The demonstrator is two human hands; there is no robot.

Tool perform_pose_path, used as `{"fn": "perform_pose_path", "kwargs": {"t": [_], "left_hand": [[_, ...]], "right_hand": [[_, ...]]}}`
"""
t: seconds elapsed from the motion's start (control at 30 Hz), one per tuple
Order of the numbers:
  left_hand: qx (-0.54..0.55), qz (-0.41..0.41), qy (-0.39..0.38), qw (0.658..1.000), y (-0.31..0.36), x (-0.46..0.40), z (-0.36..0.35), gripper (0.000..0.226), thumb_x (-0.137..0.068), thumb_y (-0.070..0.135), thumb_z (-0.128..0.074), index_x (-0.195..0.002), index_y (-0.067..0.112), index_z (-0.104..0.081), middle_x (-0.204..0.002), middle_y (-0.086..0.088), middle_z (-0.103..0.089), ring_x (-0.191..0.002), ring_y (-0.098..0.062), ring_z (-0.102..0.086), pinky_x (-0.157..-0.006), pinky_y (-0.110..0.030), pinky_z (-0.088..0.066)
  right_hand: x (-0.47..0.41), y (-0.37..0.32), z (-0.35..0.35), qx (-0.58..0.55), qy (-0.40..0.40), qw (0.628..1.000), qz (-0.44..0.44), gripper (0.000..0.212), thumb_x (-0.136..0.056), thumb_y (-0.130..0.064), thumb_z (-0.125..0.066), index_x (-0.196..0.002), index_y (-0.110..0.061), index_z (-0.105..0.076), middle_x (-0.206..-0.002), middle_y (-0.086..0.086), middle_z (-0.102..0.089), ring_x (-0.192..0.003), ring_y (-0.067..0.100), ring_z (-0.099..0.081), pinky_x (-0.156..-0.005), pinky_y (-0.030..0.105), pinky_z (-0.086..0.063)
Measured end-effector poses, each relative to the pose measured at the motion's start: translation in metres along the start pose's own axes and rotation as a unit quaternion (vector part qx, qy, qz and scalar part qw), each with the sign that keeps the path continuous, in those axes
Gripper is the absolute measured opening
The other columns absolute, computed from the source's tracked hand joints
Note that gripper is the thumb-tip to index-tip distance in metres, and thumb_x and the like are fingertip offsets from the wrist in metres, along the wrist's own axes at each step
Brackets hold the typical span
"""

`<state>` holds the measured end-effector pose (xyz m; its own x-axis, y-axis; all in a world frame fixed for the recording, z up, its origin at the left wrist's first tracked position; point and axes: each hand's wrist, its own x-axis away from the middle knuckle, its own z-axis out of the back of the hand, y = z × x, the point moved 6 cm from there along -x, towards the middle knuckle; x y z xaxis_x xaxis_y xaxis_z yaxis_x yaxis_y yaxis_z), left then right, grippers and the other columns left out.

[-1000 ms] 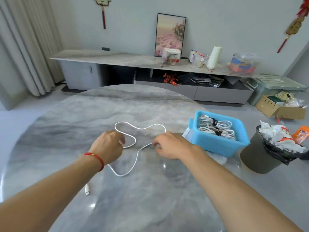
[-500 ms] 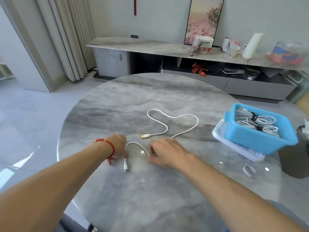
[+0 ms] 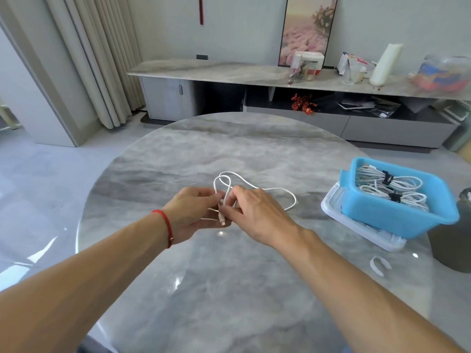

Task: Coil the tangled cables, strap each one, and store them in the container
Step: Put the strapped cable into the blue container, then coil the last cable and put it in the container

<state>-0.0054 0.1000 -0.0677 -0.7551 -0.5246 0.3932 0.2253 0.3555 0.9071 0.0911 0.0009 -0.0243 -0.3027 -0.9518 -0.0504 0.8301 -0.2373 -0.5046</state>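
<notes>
- Blue container (image 3: 397, 217): stands on a white lid (image 3: 356, 226) at the round table's (image 3: 178, 289) right side; holds coiled white cables (image 3: 390, 187) bound with black straps (image 3: 387, 177).
- Left hand (image 3: 193, 215) and right hand (image 3: 257, 212): close together, both pinching the loose white cable (image 3: 267, 189), one loop raised, the rest trailing on the tabletop.
- White strap (image 3: 378, 264): lies near the lid.

Both hands meet at the middle, forearms reaching forward
The left hand (image 3: 191, 212), a red string round its wrist, and the right hand (image 3: 256, 212) have fingers curled, fingertips nearly touching, each pinching the white cable (image 3: 257, 187) between them
</notes>
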Motion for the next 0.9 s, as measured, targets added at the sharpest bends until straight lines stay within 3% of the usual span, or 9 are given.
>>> {"fn": "perform_pose_path", "kwargs": {"t": [0.13, 0.2, 0.3, 0.4, 0.53, 0.6, 0.67, 0.8, 0.9], "left_hand": [[0.044, 0.005, -0.04, 0.998, -0.002, -0.001, -0.014, 0.026, -0.1, 0.014, -0.057, -0.099, -0.008, -0.071, -0.091, -0.017, -0.073, -0.08, -0.027, -0.072, -0.075, -0.033, -0.06], [0.036, 0.014, -0.048, 0.998, -0.001, 0.0, -0.014, 0.026, -0.1, 0.013, -0.056, -0.098, -0.008, -0.071, -0.093, -0.018, -0.073, -0.081, -0.028, -0.072, -0.074, -0.034, -0.06], [0.018, 0.009, -0.006, 1.0, 0.004, 0.001, -0.006, 0.025, -0.102, 0.01, -0.053, -0.106, -0.011, -0.065, -0.098, -0.024, -0.071, -0.086, -0.031, -0.071, -0.073, -0.037, -0.062], [0.068, -0.028, 0.051, 0.996, 0.019, 0.002, 0.003, 0.02, -0.105, 0.009, -0.046, -0.098, -0.002, -0.06, -0.081, -0.015, -0.066, -0.078, -0.027, -0.072, -0.068, -0.038, -0.063], [0.129, -0.089, 0.053, 0.986, 0.04, 0.004, 0.01, 0.019, -0.106, 0.011, -0.043, -0.092, 0.005, -0.054, -0.067, -0.005, -0.051, -0.061, -0.02, -0.06, -0.074, -0.04, -0.062], [0.079, -0.114, 0.06, 0.989, 0.044, 0.006, 0.01, 0.019, -0.106, 0.011, -0.044, -0.091, 0.006, -0.053, -0.067, -0.004, -0.045, -0.052, -0.015, -0.045, -0.063, -0.031, -0.058], [-0.042, -0.137, 0.073, 0.987, 0.044, 0.007, 0.005, 0.02, -0.106, 0.01, -0.044, -0.089, 0.005, -0.054, -0.067, -0.005, -0.043, -0.049, -0.012, -0.037, -0.053, -0.027, -0.049], [-0.227, -0.123, 0.03, 0.966, 0.031, 0.008, -0.016, 0.021, -0.104, 0.009, -0.047, -0.086, 0.006, -0.058, -0.072, -0.007, -0.05, -0.057, -0.016, -0.041, -0.054, -0.029, -0.041], [-0.287, -0.087, -0.006, 0.954, 0.02, 0.009, -0.031, 0.022, -0.103, 0.012, -0.046, -0.085, 0.009, -0.056, -0.075, -0.007, -0.06, -0.06, -0.018, -0.041, -0.056, -0.03, -0.038]], "right_hand": [[0.001, 0.002, 0.002, 0.022, -0.029, 0.999, 0.022, 0.019, -0.099, -0.037, -0.062, -0.101, -0.018, -0.06, -0.097, 0.0, -0.07, -0.095, 0.026, -0.064, -0.082, 0.043, -0.05], [0.003, 0.002, 0.002, 0.018, -0.056, 0.997, 0.046, 0.019, -0.099, -0.034, -0.063, -0.102, -0.016, -0.062, -0.098, -0.004, -0.067, -0.094, 0.022, -0.062, -0.083, 0.041, -0.049], [0.007, 0.0, 0.004, 0.007, -0.09, 0.993, 0.078, 0.021, -0.096, -0.032, -0.066, -0.111, -0.019, -0.06, -0.1, -0.011, -0.061, -0.09, 0.011, -0.055, -0.081, 0.032, -0.046], [0.006, 0.009, 0.015, -0.006, -0.088, 0.995, 0.051, 0.026, -0.097, -0.033, -0.063, -0.117, -0.025, -0.049, -0.096, -0.01, -0.063, -0.084, 0.012, -0.056, -0.075, 0.032, -0.043], [0.004, 0.026, 0.03, 0.016, -0.094, 0.995, 0.011, 0.012, -0.102, -0.037, -0.059, -0.099, -0.026, -0.059, -0.091, -0.005, -0.064, -0.083, 0.016, -0.058, -0.071, 0.031, -0.043], [0.006, 0.029, 0.036, 0.038, -0.093, 0.995, 0.014, 0.022, -0.104, -0.036, -0.058, -0.083, -0.027, -0.057, -0.086, -0.006, -0.061, -0.082, 0.016, -0.056, -0.067, 0.028, -0.041], [0.007, 0.026, 0.041, 0.035, -0.083, 0.995, 0.031, 0.023, -0.103, -0.035, -0.06, -0.081, -0.029, -0.056, -0.084, -0.011, -0.054, -0.082, 0.011, -0.051, -0.069, 0.022, -0.038], [0.008, 0.017, 0.048, 0.03, 0.004, 0.999, 0.045, 0.014, -0.095, -0.038, -0.071, -0.09, -0.025, -0.071, -0.088, -0.012, -0.063, -0.09, 0.01, -0.055, -0.08, 0.036, -0.048], [0.01, 0.015, 0.053, 0.029, 0.083, 0.996, 0.031, 0.022, -0.085, -0.047, -0.08, -0.091, -0.028, -0.072, -0.081, -0.015, -0.067, -0.09, 0.009, -0.057, -0.075, 0.035, -0.048]]}}
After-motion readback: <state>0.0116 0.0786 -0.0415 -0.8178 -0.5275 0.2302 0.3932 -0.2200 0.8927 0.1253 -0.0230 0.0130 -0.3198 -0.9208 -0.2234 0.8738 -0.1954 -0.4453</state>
